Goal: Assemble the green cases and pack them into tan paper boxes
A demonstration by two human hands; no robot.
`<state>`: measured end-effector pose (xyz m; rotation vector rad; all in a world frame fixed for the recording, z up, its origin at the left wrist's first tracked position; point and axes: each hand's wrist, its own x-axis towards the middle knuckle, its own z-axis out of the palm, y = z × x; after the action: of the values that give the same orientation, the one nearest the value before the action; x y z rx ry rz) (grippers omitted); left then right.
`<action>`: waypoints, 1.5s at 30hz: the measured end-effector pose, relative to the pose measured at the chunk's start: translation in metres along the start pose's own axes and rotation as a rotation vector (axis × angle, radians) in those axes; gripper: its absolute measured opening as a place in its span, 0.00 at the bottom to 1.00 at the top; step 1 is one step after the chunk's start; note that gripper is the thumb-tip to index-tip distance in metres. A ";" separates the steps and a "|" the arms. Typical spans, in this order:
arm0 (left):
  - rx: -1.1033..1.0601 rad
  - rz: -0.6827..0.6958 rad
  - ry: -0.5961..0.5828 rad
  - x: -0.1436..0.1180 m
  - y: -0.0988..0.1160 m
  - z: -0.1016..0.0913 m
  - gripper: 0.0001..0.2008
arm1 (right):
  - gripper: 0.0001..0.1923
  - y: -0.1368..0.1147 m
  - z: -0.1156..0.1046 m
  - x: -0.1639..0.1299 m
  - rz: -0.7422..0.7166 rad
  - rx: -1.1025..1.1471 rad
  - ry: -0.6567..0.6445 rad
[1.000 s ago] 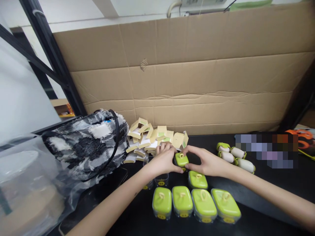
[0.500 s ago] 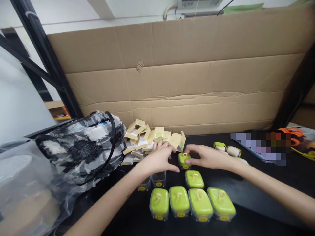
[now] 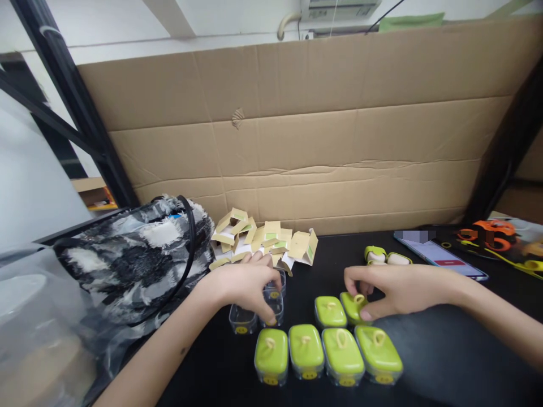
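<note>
My right hand pinches a small green-lidded clear box and holds it down beside another one in a back row. In front of them stand several more green-lidded boxes in a row on the black table. My left hand grips an open clear box with no lid; a second lidless clear box sits just left of it, a third is partly hidden behind my fingers.
A pile of small cardboard sleeves lies behind my left hand. A black-and-white fuzzy bag and a clear plastic bag fill the left. Cream rollers with green caps, a phone and a cardboard wall are behind.
My right hand carried the green-lidded box nearer and to the right, setting it beside the one in the back row. My left hand let go of it and dropped onto a lidless clear box.
</note>
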<state>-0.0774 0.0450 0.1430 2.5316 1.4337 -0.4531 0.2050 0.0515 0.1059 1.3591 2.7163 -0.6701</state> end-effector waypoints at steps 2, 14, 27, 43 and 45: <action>0.011 -0.011 0.013 0.002 -0.001 0.001 0.27 | 0.15 0.001 -0.002 0.000 -0.010 0.019 -0.013; -0.019 -0.033 -0.028 0.014 -0.005 0.006 0.29 | 0.27 0.075 -0.008 0.017 0.212 -0.205 0.269; -0.188 0.163 0.087 0.038 0.005 0.021 0.30 | 0.10 0.076 0.001 0.029 0.204 -0.358 0.159; -0.255 0.171 0.275 0.040 0.001 0.026 0.30 | 0.16 0.026 0.011 0.056 -0.257 0.425 0.523; -0.266 0.153 0.289 0.039 0.002 0.026 0.30 | 0.18 0.020 0.019 0.071 -0.310 0.498 0.527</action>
<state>-0.0610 0.0673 0.1052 2.5334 1.2722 0.1281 0.1738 0.1082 0.0657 1.3593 3.3861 -1.2363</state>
